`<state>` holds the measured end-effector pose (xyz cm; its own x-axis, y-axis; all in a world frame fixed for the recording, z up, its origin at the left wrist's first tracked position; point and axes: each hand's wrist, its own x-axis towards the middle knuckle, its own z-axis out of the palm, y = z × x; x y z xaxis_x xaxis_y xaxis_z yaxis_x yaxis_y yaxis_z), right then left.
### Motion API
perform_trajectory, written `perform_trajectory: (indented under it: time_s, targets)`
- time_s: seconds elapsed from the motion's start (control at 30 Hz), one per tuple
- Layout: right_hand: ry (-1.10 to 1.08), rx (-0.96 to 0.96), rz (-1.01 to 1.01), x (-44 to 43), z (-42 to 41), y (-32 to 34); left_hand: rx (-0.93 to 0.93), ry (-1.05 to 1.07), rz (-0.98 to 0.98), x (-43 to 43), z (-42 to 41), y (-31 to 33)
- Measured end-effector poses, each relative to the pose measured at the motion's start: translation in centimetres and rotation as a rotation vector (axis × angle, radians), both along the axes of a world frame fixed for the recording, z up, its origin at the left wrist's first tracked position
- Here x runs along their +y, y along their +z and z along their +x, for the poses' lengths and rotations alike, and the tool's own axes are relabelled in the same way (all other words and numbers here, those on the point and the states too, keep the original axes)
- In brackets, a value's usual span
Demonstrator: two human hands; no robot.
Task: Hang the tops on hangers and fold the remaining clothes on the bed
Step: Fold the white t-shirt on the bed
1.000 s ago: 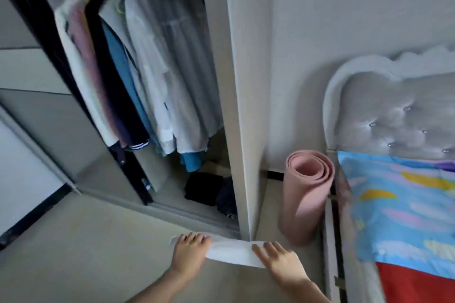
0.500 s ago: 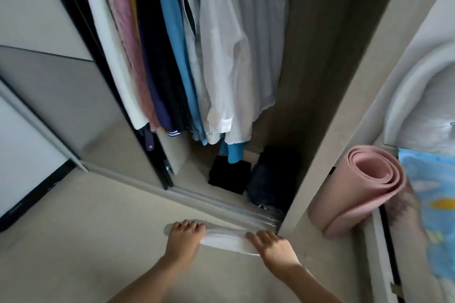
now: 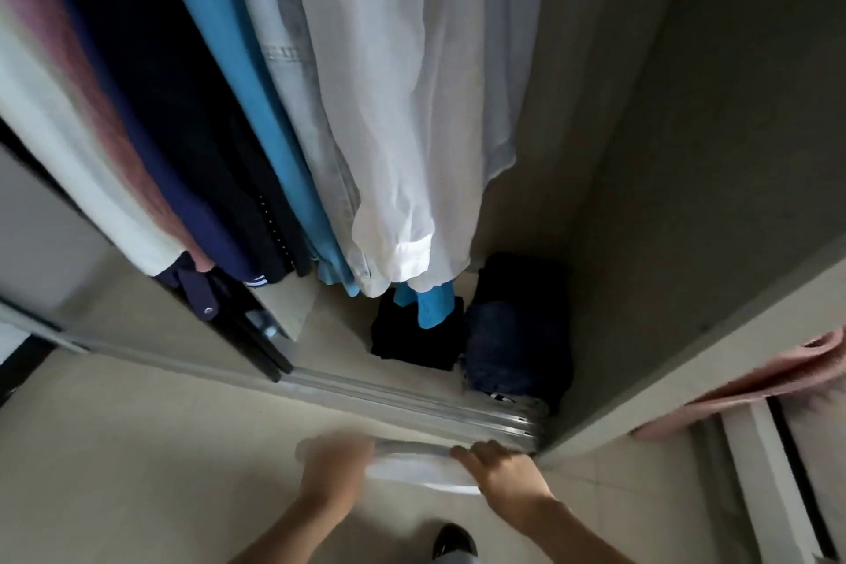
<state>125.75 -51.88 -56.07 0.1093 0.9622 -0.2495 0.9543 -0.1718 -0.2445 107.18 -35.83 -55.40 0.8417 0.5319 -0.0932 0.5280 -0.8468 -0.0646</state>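
Here, seen from above, a person is standing at an open wardrobe (image 3: 686,151) and holding a folded white cloth (image 3: 412,469) low over the pale floor (image 3: 137,472), just in front of the metal door track (image 3: 412,398). The right hand (image 3: 503,472) is gripping the cloth's right end, its fingers curling over the top edge. The left hand (image 3: 336,467) is covering the left end, but blur is hiding its fingers, so its grip cannot be told. Inside the wardrobe, tops are hanging in a row: a pink top (image 3: 68,60), a navy top (image 3: 137,82), a blue top (image 3: 256,105) and a white shirt (image 3: 403,105). Under them, a black folded pile (image 3: 416,343) is lying beside a dark blue folded pile (image 3: 517,348). A pink mat (image 3: 778,376) is showing at the right edge.
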Motion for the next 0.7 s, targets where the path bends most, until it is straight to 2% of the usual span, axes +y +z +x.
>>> perform_trajectory:
  time_s: [0.13,0.2,0.3,0.37,0.47,0.57,0.6,0.63,0.7]
  targets:
    - [-0.014,-0.022,-0.072,4.8,3.1,-7.0,0.015,-0.043,-0.026,5.2,3.9,-7.1]
    - [-0.017,-0.067,-0.042,7.2,4.7,-12.0,0.013,-0.085,-0.005,8.4,6.0,-11.9]
    - [-0.004,-0.179,0.067,11.2,8.1,-18.1,-0.041,-0.200,0.120,13.9,9.6,-18.1]
    - [0.032,-0.265,0.218,14.2,11.0,-19.9,-0.085,-0.235,0.171,17.8,12.3,-20.4]
    - [-0.018,-0.384,0.464,19.4,15.9,-22.7,-0.292,-0.216,0.323,23.1,17.7,-23.4]
    - [-0.178,-0.454,0.498,23.4,19.9,-23.7,-0.478,-0.137,0.309,25.8,23.3,-23.7]
    - [-0.223,-0.420,0.433,24.0,20.9,-24.5,-0.443,-0.037,0.234,26.2,24.6,-24.1]
    - [-0.260,-0.366,0.292,24.2,21.3,-25.3,-0.264,0.079,0.163,26.6,25.6,-25.1]
    - [-0.330,-0.207,-0.001,23.6,21.3,-27.6,0.090,0.178,0.103,26.9,25.9,-28.1]
